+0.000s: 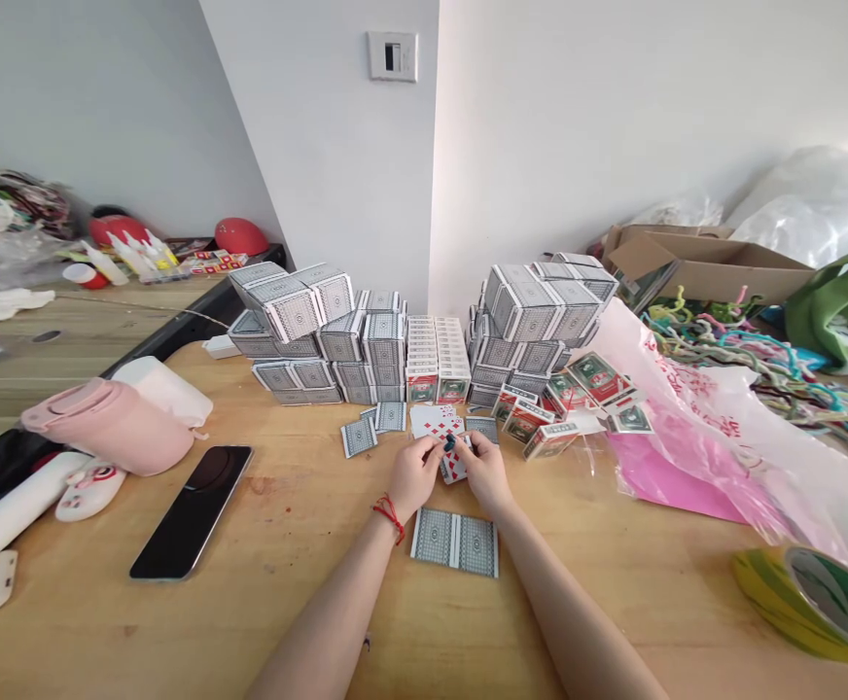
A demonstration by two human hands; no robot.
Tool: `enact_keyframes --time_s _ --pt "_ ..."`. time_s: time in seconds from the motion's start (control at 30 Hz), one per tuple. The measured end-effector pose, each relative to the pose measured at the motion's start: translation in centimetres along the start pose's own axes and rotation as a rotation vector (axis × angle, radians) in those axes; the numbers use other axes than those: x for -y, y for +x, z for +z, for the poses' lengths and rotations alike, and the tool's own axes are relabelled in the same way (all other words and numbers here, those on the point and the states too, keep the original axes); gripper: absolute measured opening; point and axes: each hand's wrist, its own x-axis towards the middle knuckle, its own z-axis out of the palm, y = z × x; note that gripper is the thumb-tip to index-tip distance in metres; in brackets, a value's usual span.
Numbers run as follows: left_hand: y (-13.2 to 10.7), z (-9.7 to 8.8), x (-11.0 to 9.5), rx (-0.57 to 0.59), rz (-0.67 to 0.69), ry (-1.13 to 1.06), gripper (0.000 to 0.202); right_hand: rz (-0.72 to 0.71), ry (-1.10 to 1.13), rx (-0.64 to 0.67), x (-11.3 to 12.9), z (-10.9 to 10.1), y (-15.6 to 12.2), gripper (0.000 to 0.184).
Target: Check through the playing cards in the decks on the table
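The fanned diamond playing cards (444, 435) sit clamped between our left hand (414, 476) and right hand (485, 474), the two hands close together just above the wooden surface (300, 583). Two face-down cards (454, 542) lie side by side nearer us, and loose cards (372, 428) lie just left of the fan. Behind them rise stacked card boxes (372, 340), with more boxes (551, 418) tumbled to the right. We see a phone (191, 512) on our left, and a pink plastic bag (693, 428) and a roll of tape (810, 603) on our right.
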Motion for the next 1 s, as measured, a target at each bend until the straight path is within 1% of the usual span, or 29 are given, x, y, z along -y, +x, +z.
enact_keyframes --time_s 0.13,0.23,0.43,0.57,0.67,0.8,0.9,1.0 --pt "-0.06 0.04 0.04 0.034 0.011 -0.046 0.029 0.055 0.065 -0.007 0.00 -0.12 0.04 0.033" --pt "-0.11 0.12 -0.10 0.042 0.025 -0.034 0.028 0.095 0.091 -0.032 -0.14 -0.22 0.11 0.034" --pt "-0.20 0.18 -0.52 0.032 0.068 0.019 0.029 0.184 0.163 -0.070 -0.31 -0.32 0.05 0.030" --pt "-0.22 0.35 -0.60 0.007 0.050 0.000 0.031 0.226 0.241 -0.057 0.00 -0.33 -0.03 0.027" --pt "-0.19 0.55 -0.56 -0.032 0.011 0.004 0.033 0.216 0.223 -0.054 0.26 -0.23 -0.05 0.032" --pt "-0.11 0.67 -0.37 -0.083 -0.038 0.081 0.034 0.152 0.117 -0.044 0.06 -0.04 -0.09 0.040" --pt "-0.05 0.67 -0.23 -0.086 -0.034 0.122 0.033 0.097 0.045 -0.048 -0.41 -0.03 -0.05 0.043" --pt "0.00 0.68 -0.19 -0.085 -0.017 0.141 0.032 0.072 -0.016 -0.043 -0.65 -0.08 -0.02 0.045"
